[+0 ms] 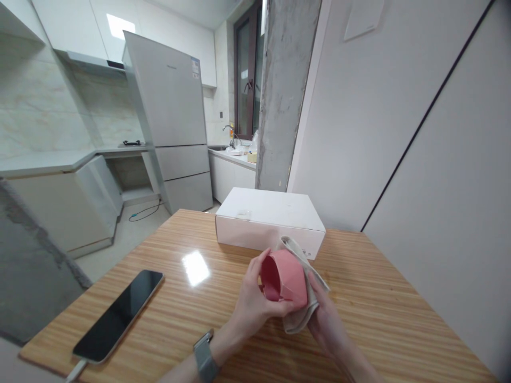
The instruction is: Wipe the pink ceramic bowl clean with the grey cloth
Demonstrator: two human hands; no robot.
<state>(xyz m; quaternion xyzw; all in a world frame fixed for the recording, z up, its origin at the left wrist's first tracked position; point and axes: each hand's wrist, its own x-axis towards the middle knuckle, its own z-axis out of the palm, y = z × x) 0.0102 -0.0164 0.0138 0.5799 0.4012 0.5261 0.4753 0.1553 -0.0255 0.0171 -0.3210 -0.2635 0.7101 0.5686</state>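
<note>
A pink faceted cup-like container point(293, 277) is tilted on its side above the table, its round opening facing left toward me. My left hand point(255, 295) grips it around the rim, fingers over the top and thumb along the lower edge. A light grey-beige cloth point(297, 320) lies folded against the container's right side and base. My right hand point(325, 316) presses this cloth onto the container, thumb showing on top; its other fingers are mostly hidden behind the cloth. A watch with a grey band point(205, 356) sits on my left wrist.
Just behind my hands stands a closed white box point(271, 213) on the wood-grain table point(167, 319). A black-screened phone point(120, 316) with a white cable lies at left. A wall borders the right side; a fridge point(175, 106) stands beyond.
</note>
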